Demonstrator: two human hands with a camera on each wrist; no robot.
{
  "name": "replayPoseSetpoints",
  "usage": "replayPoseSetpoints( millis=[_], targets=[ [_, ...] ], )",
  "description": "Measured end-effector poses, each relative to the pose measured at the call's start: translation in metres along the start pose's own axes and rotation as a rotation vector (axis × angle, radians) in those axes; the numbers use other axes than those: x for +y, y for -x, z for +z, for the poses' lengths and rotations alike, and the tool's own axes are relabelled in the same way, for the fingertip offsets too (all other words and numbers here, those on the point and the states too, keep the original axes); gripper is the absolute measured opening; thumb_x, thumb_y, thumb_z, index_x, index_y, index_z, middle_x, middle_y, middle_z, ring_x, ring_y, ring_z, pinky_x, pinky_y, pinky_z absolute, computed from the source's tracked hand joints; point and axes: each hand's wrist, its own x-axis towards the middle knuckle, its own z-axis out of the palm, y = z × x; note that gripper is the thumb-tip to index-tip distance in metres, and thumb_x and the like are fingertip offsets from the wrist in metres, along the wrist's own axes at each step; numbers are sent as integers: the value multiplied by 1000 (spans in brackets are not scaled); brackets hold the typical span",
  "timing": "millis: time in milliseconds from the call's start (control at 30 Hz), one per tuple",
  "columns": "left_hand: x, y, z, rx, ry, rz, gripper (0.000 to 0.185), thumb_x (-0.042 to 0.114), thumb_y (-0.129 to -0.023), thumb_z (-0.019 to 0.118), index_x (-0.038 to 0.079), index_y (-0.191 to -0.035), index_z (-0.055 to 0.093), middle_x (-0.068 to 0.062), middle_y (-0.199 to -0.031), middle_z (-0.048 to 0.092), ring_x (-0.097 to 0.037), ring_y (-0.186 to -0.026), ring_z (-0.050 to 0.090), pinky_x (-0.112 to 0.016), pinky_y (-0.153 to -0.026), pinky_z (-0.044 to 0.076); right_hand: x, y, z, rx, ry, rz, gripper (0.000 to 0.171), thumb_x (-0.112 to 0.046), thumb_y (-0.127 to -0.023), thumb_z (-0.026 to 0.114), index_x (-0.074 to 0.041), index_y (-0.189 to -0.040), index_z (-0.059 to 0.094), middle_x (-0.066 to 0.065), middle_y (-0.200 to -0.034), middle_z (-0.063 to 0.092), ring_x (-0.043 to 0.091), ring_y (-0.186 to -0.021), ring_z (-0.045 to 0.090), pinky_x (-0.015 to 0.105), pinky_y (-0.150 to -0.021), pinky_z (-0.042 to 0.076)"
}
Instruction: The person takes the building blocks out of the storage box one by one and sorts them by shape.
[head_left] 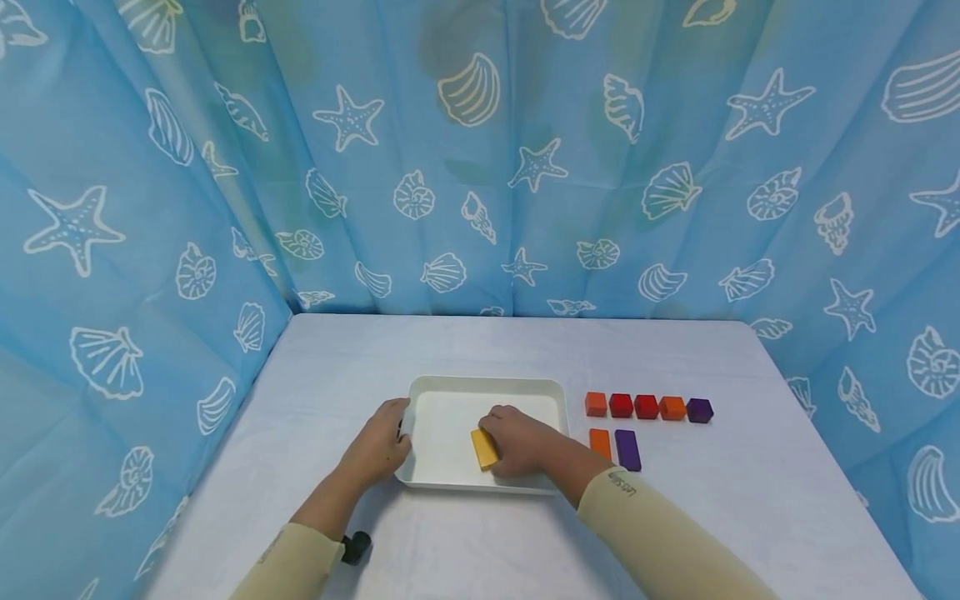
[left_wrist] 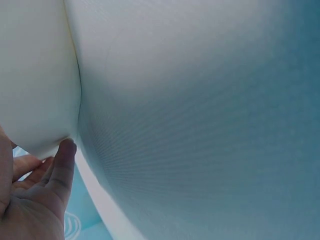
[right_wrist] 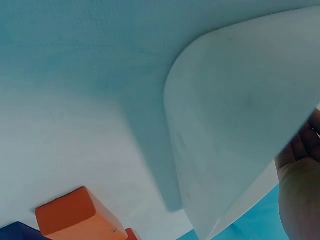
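A white tray (head_left: 442,479) lies on the table, holding a yellow rectangular block (head_left: 484,450). My right hand (head_left: 521,442) reaches over the tray's right side and grips this block near the middle of the tray floor; the hand covers the block's right part. In the right wrist view, the tray wall hides the block and most of the fingers, leaving the heel of the hand (right_wrist: 302,185) in sight. At the tray's left side, my left hand (head_left: 378,446) touches the rim, thumb and fingers spread apart. Its fingertips (left_wrist: 66,150) meet the tray wall in the left wrist view.
Right of the tray runs a row of several cubes: red-orange (head_left: 596,405), red (head_left: 621,406), orange (head_left: 672,408) and purple (head_left: 700,411). Nearer stand an orange block (head_left: 600,443) and a purple block (head_left: 628,450). A shell-patterned blue curtain (head_left: 480,167) surrounds the white table (head_left: 337,350).
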Motion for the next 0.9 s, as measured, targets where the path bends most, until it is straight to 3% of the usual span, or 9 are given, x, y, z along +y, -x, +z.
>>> replayPoseSetpoints(
  millis=[267,567,900],
  targets=[
    [1,-2,-1,-1,-4,-14,61,3,-100,64,-5,-157,44,-22,-159,47,-41,-147,46,-55,-121,38,5,10,-10,16,-96,145,70,-29,-81,91,-12,-143,62,-1,-123,60,15,-110,54,33,-102,57],
    [-1,6,1,-14,-14,-19,61,4,-101,63,-4,-158,43,-22,-160,46,-41,-148,45,-55,-121,38,22,35,-20,59,-186,274,76,-32,-76,95,-15,-143,63,4,-133,61,22,-120,58,47,-98,62],
    [3,3,0,-18,-7,-36,62,5,-102,63,-3,-160,42,-21,-162,44,-40,-149,44,-55,-123,36,49,64,-39,139,-192,340,84,-27,-70,99,-13,-144,63,6,-139,62,28,-129,56,51,-98,62]
  ],
)
